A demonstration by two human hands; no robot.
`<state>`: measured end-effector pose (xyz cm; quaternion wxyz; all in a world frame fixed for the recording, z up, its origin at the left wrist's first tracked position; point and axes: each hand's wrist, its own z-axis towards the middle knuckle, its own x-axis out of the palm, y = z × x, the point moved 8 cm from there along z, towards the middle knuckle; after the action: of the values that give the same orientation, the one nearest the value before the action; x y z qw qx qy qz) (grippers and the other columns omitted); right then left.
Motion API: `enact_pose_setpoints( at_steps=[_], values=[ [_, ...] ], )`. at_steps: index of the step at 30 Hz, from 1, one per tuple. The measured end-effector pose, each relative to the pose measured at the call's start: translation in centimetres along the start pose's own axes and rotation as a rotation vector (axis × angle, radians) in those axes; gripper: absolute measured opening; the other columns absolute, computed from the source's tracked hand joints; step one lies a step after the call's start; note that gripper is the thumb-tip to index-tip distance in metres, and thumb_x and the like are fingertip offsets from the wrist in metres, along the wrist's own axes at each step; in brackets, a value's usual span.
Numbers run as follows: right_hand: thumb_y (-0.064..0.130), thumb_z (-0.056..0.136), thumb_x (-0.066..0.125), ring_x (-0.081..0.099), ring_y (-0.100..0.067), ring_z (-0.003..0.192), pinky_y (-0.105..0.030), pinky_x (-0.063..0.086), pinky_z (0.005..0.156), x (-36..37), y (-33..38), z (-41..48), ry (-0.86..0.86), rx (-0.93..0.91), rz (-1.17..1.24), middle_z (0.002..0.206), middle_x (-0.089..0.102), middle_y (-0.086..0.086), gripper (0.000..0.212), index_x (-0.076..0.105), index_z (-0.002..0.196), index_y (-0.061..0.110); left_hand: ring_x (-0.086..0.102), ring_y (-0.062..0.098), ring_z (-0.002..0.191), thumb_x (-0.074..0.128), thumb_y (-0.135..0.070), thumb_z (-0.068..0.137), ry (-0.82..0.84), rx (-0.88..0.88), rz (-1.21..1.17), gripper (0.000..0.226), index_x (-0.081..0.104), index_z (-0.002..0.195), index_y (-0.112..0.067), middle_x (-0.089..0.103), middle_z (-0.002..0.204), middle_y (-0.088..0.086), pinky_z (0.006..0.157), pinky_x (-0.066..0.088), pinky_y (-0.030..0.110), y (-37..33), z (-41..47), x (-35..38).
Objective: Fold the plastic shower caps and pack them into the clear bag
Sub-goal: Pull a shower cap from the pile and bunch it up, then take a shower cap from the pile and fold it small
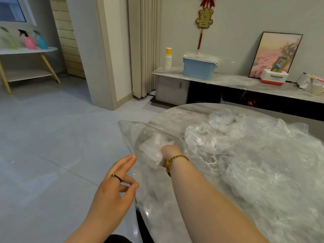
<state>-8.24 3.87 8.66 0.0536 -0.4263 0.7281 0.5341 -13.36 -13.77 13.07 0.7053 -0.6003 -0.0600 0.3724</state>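
My right hand [171, 152] in the clear bag [130, 131], against a shower cap [151, 150], fingers hidden, can't tell | left hand [115, 183] fingers [126, 163] spread, tip touching bag's edge

Fingers of the right hand [169, 152] buried in the crumpled shower cap [151, 149] inside the clear bag [130, 130]; grip not visible. Whether the left hand [117, 183] pinches the bag edge: unclear. Pile of caps [263, 163] and table [175, 113] cut by the right edge.
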Motion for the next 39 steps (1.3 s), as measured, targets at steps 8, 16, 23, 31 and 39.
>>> enact_pose_setpoints(
  at_steps=[8,16,23,31,39],
  values=[
    [0.016,0.095,0.046,0.050,-0.023,0.108,-0.018,0.042,0.069,1.9,1.0,7.2,-0.060,0.004,0.076,0.134,0.049,-0.015,0.037,0.047,0.129,0.000,0.056,-0.007,0.083,0.058,0.009,0.081,-0.114,-0.076,-0.009,0.066,0.039,0.105,-0.050,0.041,0.113,-0.036,0.067,0.042,-0.001,3.3,2.0,-1.7],
    [0.010,0.090,0.045,0.052,-0.031,0.112,-0.036,0.046,0.090,1.5,2.2,11.2,-0.296,-0.066,-0.175,0.130,0.047,-0.017,0.048,0.033,0.136,0.005,0.046,-0.010,0.092,0.053,0.001,0.086,-0.146,-0.181,0.141,0.065,0.024,0.106,-0.054,0.029,0.110,-0.043,0.069,0.039,0.000,6.7,4.5,-1.6],
    [0.027,0.097,0.036,0.001,-0.026,0.143,-0.041,-0.004,0.114,6.7,3.5,8.1,-0.119,-0.640,-0.947,0.156,0.005,-0.004,0.047,0.029,0.142,0.019,0.048,-0.011,0.085,0.050,0.002,0.086,-0.163,-0.233,0.130,0.060,0.034,0.119,-0.045,0.036,0.111,-0.034,0.063,0.040,0.002,7.7,5.1,-0.9],
    [0.011,0.097,0.025,-0.003,-0.026,0.144,-0.041,-0.003,0.116,4.6,1.5,12.2,-0.108,-0.388,-1.238,0.156,0.000,-0.009,0.051,0.014,0.147,0.007,0.049,-0.008,0.088,0.051,0.002,0.086,-0.155,-0.263,0.163,0.059,0.041,0.129,-0.036,0.026,0.107,-0.046,0.060,0.038,0.007,8.5,5.0,-0.8],
    [0.006,0.094,0.033,-0.004,-0.026,0.143,-0.035,0.000,0.115,5.4,3.1,6.6,0.003,-0.545,-1.083,0.155,-0.007,-0.012,0.056,0.016,0.147,0.011,0.048,-0.008,0.089,0.050,0.000,0.088,-0.141,-0.264,0.219,0.057,0.037,0.139,-0.023,0.027,0.124,-0.029,0.061,0.036,0.009,9.1,5.6,0.3]
  ],
)
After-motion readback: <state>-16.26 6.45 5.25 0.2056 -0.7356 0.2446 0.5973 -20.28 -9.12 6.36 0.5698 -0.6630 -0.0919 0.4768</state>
